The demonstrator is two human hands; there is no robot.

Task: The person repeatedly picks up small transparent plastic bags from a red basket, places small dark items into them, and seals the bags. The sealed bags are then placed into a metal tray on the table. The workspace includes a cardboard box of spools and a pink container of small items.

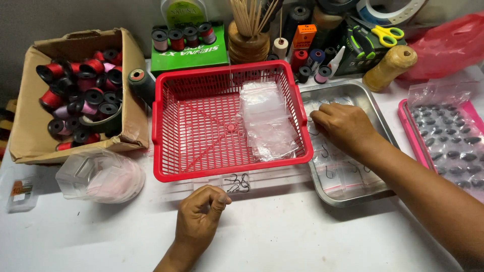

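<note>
On the white table (302, 236), just in front of the red mesh basket (201, 126), we rest our left hand (199, 221) with thumb and forefinger pinched together, the grip closed on what may be 1 small hook, though it is too small to tell for sure. A little heap of dark fish hooks (238, 184) lies just beyond the fingertips, between that hand and the basket's front rim. Our right hand (345, 123) reaches into the steel tray (375, 108), fingers curled down on the small clear bags (338, 174) there, touching them; we cannot tell whether that grip has actually closed on 1. Several of those bags in the tray already show a hook inside, so we judge some packing is done, while the loose heap of hooks and the stack of empty clear bags (267, 121) in the basket suggest plenty is left. Around us the table is crowded: a cardboard box (30, 136) of red, pink and black thread spools at the left, a pink tray (406, 126) of dark sinkers under plastic at the right, a wooden cup of sticks (248, 43), yellow-handled scissors (387, 34) and more spools along the back wall.
</note>
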